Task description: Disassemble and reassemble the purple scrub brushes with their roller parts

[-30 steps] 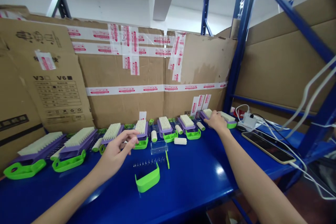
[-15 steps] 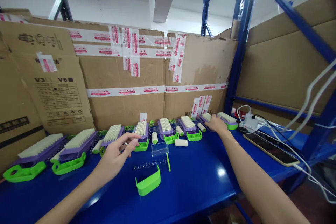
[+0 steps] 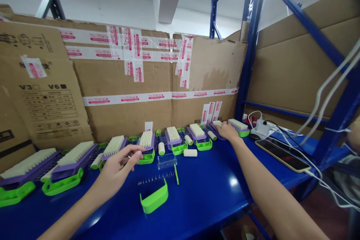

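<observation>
My right hand (image 3: pixel 226 131) reaches far across the blue bench and lies over a purple brush part (image 3: pixel 216 123) at the right end of a row of brushes; its fingers curl on it. My left hand (image 3: pixel 118 167) hovers above the bench with its fingers loosely apart, holding nothing, close to a purple brush with cream bristles (image 3: pixel 146 139) on a green handle. In front of me lie a loose green handle piece (image 3: pixel 154 199), a thin metal spring (image 3: pixel 156 178) and a clear plastic block (image 3: pixel 167 160).
A row of purple brushes on green handles (image 3: pixel 65 185) runs along taped cardboard boxes (image 3: pixel 126 93). White rollers (image 3: pixel 190 152) lie among them. A phone (image 3: pixel 284 154), a white charger (image 3: pixel 263 130) and cables sit at the right, by blue rack posts (image 3: pixel 249 52).
The view has shifted a little to the right, so everything slid left in the picture. My right hand settled lower on the purple part; my left hand stayed near the same brush.
</observation>
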Demonstrator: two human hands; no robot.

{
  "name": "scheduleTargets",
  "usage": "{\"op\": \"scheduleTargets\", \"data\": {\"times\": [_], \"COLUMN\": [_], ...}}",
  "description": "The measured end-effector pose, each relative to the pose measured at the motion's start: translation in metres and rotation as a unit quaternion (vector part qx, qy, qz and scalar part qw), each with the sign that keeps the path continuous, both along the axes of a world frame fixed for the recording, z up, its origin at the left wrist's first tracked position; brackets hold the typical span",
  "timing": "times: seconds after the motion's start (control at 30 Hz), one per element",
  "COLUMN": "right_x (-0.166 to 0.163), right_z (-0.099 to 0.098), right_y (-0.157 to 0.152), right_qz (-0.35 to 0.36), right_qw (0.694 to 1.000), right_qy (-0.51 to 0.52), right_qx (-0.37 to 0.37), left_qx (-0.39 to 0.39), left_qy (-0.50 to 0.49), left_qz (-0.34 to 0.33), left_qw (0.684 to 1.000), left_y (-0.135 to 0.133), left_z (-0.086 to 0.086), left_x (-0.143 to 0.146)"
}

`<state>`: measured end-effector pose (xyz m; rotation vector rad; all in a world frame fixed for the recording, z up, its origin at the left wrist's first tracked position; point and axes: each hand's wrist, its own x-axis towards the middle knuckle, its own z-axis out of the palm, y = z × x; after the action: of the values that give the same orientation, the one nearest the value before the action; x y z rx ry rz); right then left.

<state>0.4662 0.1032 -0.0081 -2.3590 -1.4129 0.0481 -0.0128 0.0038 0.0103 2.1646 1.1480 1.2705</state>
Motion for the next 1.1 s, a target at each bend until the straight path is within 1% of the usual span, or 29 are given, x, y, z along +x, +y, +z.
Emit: {"op": "scheduleTargets", "data": {"times": [0.4, 0.57, 0.8, 1.1], "right_x": [-0.0048, -0.0076, -0.0096, -0.0082], "right_z": [0.0010, 0.0016, 0.0011, -0.0013], "right_y": [-0.0018, -0.0022, -0.0018, -0.0001], "right_qz": [0.014, 0.021, 0.034, 0.038], "right_qw": [1.000, 1.000, 0.999, 0.999], "right_qy": [-0.003, -0.003, -0.006, -0.016], "right_qx": [0.011, 0.013, 0.015, 0.018], "left_qx": [0.012, 0.008, 0.020, 0.019], "left_qy": [0.014, 0.025, 0.037, 0.040], "left_qz": [0.002, 0.007, 0.008, -0.002], "left_qw": [1.000, 1.000, 0.999, 0.999], "left_y": [-0.0005, 0.0014, 0.0029, 0.0022], "left_z": [0.0004, -0.0031, -0.0057, -0.0056], "left_x": [-0.0002, -0.0029, -0.0042, -0.0042]}}
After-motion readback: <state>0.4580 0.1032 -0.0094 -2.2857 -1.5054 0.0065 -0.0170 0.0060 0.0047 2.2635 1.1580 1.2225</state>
